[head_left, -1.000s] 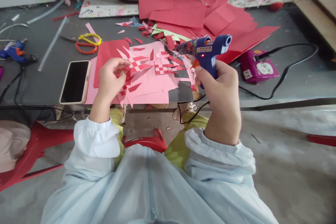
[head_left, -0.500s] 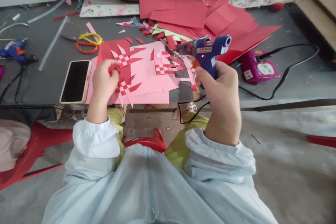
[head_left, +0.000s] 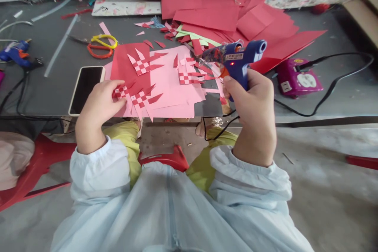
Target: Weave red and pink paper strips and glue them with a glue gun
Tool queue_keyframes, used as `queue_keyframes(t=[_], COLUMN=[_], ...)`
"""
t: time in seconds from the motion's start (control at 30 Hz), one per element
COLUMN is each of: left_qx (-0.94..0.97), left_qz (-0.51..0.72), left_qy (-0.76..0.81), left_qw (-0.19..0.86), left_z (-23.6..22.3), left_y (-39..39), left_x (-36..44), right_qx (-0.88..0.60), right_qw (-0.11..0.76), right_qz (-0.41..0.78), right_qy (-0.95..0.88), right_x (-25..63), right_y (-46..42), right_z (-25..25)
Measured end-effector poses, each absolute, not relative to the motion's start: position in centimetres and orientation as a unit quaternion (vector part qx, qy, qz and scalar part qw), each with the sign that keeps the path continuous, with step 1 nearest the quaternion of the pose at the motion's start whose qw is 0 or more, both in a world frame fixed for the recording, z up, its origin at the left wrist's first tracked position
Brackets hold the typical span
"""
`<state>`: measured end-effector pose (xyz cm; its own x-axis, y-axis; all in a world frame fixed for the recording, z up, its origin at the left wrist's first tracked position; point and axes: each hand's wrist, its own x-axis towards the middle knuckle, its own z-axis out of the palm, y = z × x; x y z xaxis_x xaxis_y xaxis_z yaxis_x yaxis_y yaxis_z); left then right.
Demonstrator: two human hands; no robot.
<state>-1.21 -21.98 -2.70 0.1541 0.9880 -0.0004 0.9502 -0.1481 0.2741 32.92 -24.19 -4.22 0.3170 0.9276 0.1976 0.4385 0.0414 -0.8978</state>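
Note:
My right hand [head_left: 254,96] is wrapped round the handle of a blue hot glue gun [head_left: 241,61], held up over the table with its red light on and its nozzle pointing left. At the left of the paper sheets, the fingers and thumb of my left hand [head_left: 102,96] close on a small red-and-pink woven paper fish [head_left: 121,93], partly hidden by them. Touching or very near it lies another woven fish [head_left: 140,99]. A third woven piece [head_left: 141,66] rests on the red sheet [head_left: 124,59], and one more checkered piece [head_left: 186,77] is on the pink paper [head_left: 165,86].
Left of the paper are a phone [head_left: 86,86], scissors [head_left: 102,46] and a second glue gun [head_left: 17,54]. Red sheets [head_left: 206,19] are piled at the back. A purple power socket [head_left: 298,78] with a black cord stands at the right.
My left hand has moved left and toward me, uncovering the red sheet and showing a woven fish at its fingertips. The glue gun stays in my right hand, nearly unmoved.

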Motion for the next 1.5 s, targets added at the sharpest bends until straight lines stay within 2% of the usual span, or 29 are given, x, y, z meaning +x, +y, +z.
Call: queue_keyframes(t=[0.23,0.5,0.7,1.0,1.1,1.2,1.33,1.5], left_qx=[0.791,0.796,0.767,0.731,0.723,0.713,0.769,0.879], left_qz=[0.132,0.074,0.070,0.223,0.322,0.386,0.321,0.179], left_qy=[0.586,0.590,0.635,0.624,0.595,0.581,0.553,0.443], left_qw=[0.113,0.109,0.063,0.164,0.140,0.069,-0.005,-0.011], left_z=[-3.6,-3.9,-3.4,-2.8,-1.9,-0.5,-0.3,-3.0], left_y=[-22.0,-21.8,-21.1,-21.0,-21.2,-21.2,-21.2,-22.7], left_x=[-1.0,-0.5,-0.2,-1.1,-0.9,0.1,1.3,0.1], right_qx=[-0.648,-0.645,-0.647,-0.647,-0.639,-0.638,-0.637,-0.638], right_qw=[0.485,0.486,0.483,0.481,0.486,0.491,0.492,0.499], right_qz=[0.250,0.261,0.256,0.266,0.273,0.275,0.279,0.263], right_qy=[-0.531,-0.528,-0.532,-0.529,-0.530,-0.526,-0.524,-0.525], right_x=[32.4,32.3,32.4,32.3,32.3,32.4,32.6,32.8], right_y=[-24.1,-24.1,-24.1,-23.6,-23.4,-23.2,-23.2,-23.3], right_z=[-4.0,-4.1,-4.1,-4.4,-4.6,-4.5,-4.1,-3.7])
